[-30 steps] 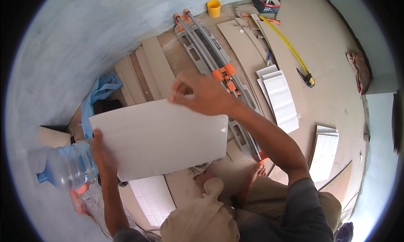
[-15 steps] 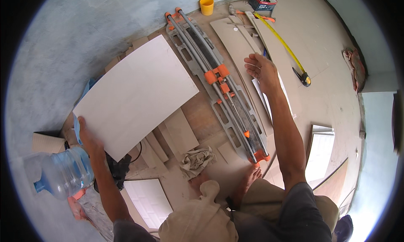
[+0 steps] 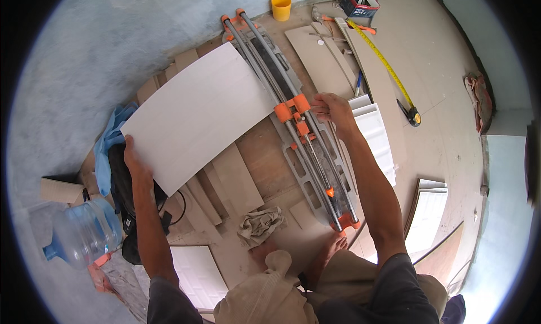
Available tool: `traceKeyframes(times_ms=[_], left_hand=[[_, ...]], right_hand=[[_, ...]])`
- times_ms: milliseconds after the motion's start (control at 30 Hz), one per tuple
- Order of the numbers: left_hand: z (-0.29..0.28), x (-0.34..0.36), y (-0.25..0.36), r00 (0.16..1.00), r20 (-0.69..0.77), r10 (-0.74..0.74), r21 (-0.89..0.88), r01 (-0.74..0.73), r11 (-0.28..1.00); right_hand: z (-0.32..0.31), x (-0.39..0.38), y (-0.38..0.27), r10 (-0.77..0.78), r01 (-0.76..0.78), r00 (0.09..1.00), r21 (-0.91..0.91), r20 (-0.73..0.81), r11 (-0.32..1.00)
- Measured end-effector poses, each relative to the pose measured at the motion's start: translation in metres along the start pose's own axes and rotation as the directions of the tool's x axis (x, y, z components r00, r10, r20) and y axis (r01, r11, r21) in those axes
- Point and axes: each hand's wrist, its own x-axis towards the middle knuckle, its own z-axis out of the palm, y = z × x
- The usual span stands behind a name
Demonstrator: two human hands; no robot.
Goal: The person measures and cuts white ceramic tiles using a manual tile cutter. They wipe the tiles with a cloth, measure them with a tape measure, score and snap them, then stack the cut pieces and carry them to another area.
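Note:
My left hand (image 3: 137, 157) grips a large white tile (image 3: 197, 112) by its lower-left side. The tile is angled, and its far right edge meets the left side of a tile cutter (image 3: 314, 157) with twin steel rails and orange fittings. My right hand (image 3: 332, 109) is at the cutter's right side, beside the orange carriage (image 3: 292, 108), with fingers apart and slightly curled and nothing visible in them. More white tiles (image 3: 375, 149) lie to its right. A crumpled rag (image 3: 259, 227) is on the floor near my bare feet.
A blue water jug (image 3: 84, 231), blue bag (image 3: 107, 143) and black bag (image 3: 121, 183) sit at left. Beige tile strips (image 3: 236, 177) cover floor under the held tile. At the back are a yellow cup (image 3: 280, 8), box (image 3: 358, 5) and hammer; an extended tape measure (image 3: 413, 115) lies right.
The tile has swung from low in front of me up and toward the cutter. My right hand has released it and moved right, then lowered beside the carriage. My left hand has risen slightly.

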Motion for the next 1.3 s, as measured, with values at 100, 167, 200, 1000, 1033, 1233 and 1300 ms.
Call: traceKeyframes(times_ms=[100, 167, 200, 1000, 1033, 1233, 1300], left_hand=[[-0.001, 0.017, -0.015, 0.999, 0.054, 0.002, -0.029, 0.000, 1.000], [0.002, 0.025, -0.023, 0.997, 0.073, -0.003, -0.036, 0.006, 0.999], [0.006, 0.028, -0.027, 0.997, 0.077, -0.012, -0.034, 0.014, 0.999], [0.109, 0.096, -0.100, 0.995, -0.047, -0.086, 0.137, 0.092, 0.986], [0.116, 0.095, -0.104, 0.995, -0.071, -0.071, 0.183, 0.083, 0.980], [0.130, 0.094, -0.102, 0.977, -0.142, 0.157, 0.681, -0.018, 0.732], [0.136, 0.087, -0.100, 0.967, -0.091, 0.238, 0.829, -0.059, 0.556]], right_hand=[[0.015, 0.009, -0.002, -0.010, 0.012, 1.000, -0.103, 0.023, 0.995], [0.026, 0.015, -0.004, -0.029, 0.032, 0.999, -0.141, 0.028, 0.989], [0.027, 0.018, -0.005, -0.040, 0.044, 0.999, -0.162, 0.027, 0.986], [0.015, 0.051, 0.005, -0.116, 0.068, 0.988, -0.386, -0.102, 0.920], [0.012, 0.051, 0.006, -0.118, 0.060, 0.986, -0.405, -0.120, 0.912], [0.009, 0.053, 0.006, -0.214, 0.063, 0.954, -0.556, -0.210, 0.829], [0.003, 0.058, 0.003, -0.224, 0.052, 0.948, -0.585, -0.226, 0.810]])
